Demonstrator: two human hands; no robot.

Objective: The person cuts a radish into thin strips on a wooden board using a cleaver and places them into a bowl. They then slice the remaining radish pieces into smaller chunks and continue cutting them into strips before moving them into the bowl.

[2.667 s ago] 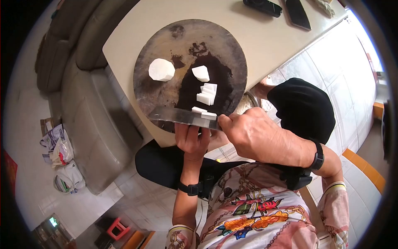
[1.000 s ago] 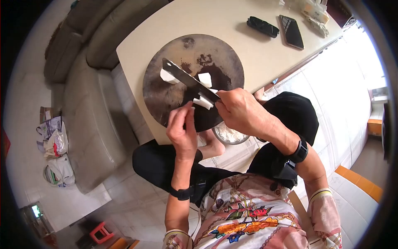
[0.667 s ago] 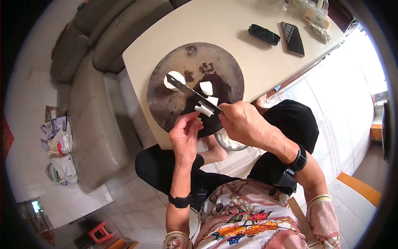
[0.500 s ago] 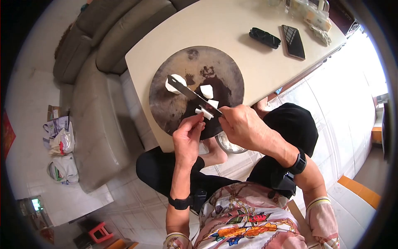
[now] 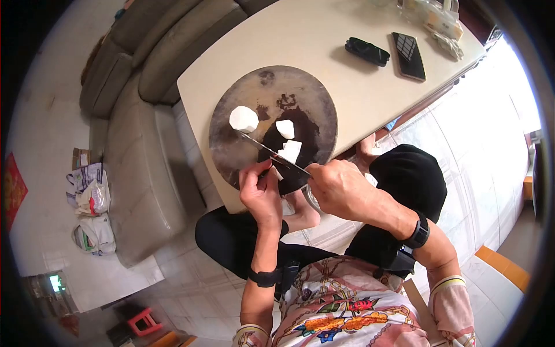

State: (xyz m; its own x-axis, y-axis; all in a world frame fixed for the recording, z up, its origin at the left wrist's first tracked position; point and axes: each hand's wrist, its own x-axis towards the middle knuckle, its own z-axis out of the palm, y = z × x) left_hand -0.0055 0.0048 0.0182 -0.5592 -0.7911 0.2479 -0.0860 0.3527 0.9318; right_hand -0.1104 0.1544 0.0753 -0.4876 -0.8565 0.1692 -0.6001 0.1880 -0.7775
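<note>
My right hand [image 5: 340, 188] is wrapped round the handle of a knife [image 5: 259, 143], its blade slanting up and left across the round chopping board [image 5: 231, 95]. Just below the blade, my left hand [image 5: 261, 194] pinches a small white piece [image 5: 276, 173] near the board's front edge. On the board's left lies a large, rounded white chunk [image 5: 244, 119], close to the knife's tip. Beyond the blade sit a smaller white piece [image 5: 285, 129] and cut white pieces [image 5: 290, 151] on the wet, dark patch. What the white food is does not show.
The board rests on a cream table [image 5: 358, 95]. Farther back are a black case [image 5: 367, 52], a phone [image 5: 409, 56] and plastic packaging [image 5: 444, 23]. A grey sofa [image 5: 141, 173] stands left. Below the table edge, a metal bowl [image 5: 312, 199] is mostly hidden behind my right hand.
The knife has turned from showing its broad side to nearly edge-on, its tip lower and off the large chunk. One cut piece now lies against another beyond the blade.
</note>
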